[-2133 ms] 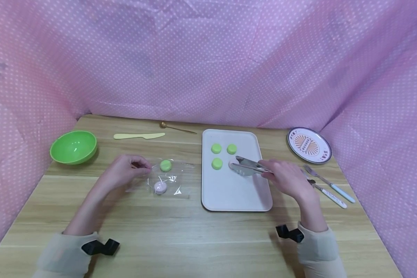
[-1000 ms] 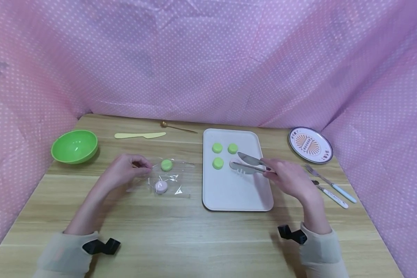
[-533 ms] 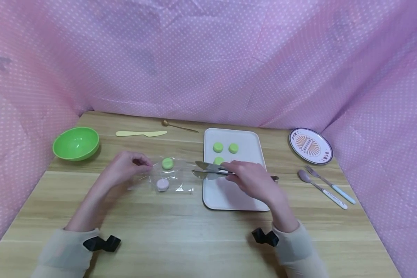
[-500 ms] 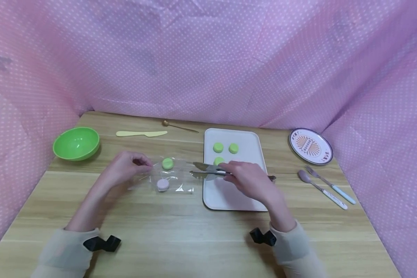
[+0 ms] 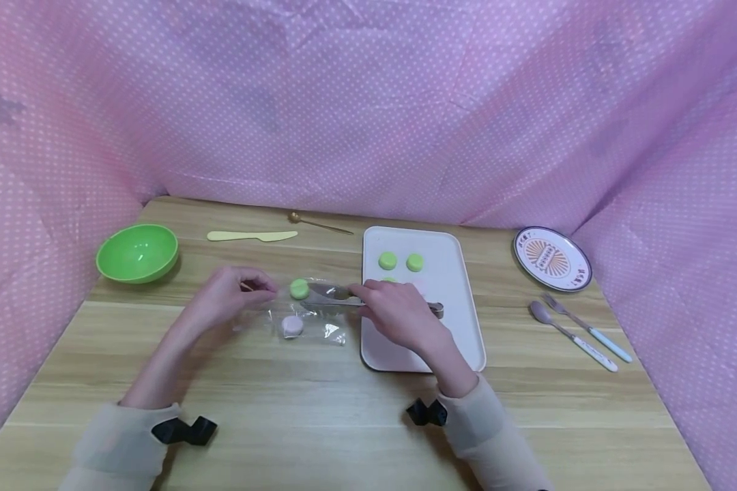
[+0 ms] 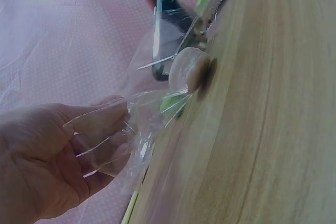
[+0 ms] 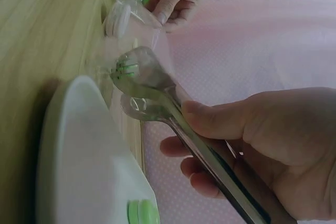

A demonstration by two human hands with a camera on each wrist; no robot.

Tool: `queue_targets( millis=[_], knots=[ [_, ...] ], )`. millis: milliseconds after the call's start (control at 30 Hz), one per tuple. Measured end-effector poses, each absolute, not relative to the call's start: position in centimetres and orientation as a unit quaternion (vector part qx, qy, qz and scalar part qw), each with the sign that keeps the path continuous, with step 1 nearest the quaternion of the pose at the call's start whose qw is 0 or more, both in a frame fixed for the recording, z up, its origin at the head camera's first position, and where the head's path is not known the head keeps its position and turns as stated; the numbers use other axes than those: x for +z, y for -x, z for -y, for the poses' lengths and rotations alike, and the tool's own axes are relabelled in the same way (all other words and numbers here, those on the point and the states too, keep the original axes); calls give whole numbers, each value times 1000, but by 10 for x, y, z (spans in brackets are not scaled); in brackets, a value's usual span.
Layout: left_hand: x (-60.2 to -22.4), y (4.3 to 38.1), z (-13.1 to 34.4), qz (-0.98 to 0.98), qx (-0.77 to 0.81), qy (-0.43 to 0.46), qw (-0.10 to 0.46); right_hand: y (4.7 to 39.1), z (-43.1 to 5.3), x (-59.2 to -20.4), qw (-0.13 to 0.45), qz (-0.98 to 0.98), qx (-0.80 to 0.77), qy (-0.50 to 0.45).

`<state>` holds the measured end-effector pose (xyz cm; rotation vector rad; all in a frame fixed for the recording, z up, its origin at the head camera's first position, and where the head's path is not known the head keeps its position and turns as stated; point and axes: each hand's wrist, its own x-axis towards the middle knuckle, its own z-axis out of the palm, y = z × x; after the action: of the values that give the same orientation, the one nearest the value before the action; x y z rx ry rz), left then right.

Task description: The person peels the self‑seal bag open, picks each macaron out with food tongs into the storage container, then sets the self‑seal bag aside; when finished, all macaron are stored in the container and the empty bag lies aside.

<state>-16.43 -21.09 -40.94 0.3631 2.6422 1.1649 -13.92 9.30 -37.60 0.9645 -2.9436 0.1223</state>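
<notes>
My left hand [image 5: 230, 293] pinches the left end of a clear plastic bag [image 5: 331, 333] lying on the table. Inside the bag are a green macaron [image 5: 299, 289] and a pale lilac macaron [image 5: 292, 326]. Metal tongs [image 7: 191, 145] are gripped in my right hand [image 5: 399, 310], thumb on one side and fingers on the other. Their flat, slotted tips reach the bag's right end, beside the green macaron. Green shows through the slots in the right wrist view, and nothing else is visible between the tips. In the left wrist view the bag film overlaps the tongs.
A white tray [image 5: 414, 348] under the right hand bears several macarons. Along the back lie a yellow knife [image 5: 252, 236] and a gold spoon [image 5: 319, 224]. A green bowl [image 5: 138, 254] stands far left; a plate [image 5: 553, 259], fork [image 5: 586, 327] and spoon [image 5: 571, 334] are on the right.
My right hand has carried the tongs leftward from over the tray to the bag, their tips now beside the green macaron in it. My left hand keeps its pinch in nearly the same place.
</notes>
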Motion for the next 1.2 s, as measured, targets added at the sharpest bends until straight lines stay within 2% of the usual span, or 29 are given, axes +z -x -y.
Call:
queue_targets(
  millis=[400,1200],
  knots=[
    [-413,166,206,-905,389,-150,82,145,-73,-374,21,961,8,-277],
    [-414,166,208,-905,394,-134,87,153,-73,-374,13,958,24,-287]
  ],
)
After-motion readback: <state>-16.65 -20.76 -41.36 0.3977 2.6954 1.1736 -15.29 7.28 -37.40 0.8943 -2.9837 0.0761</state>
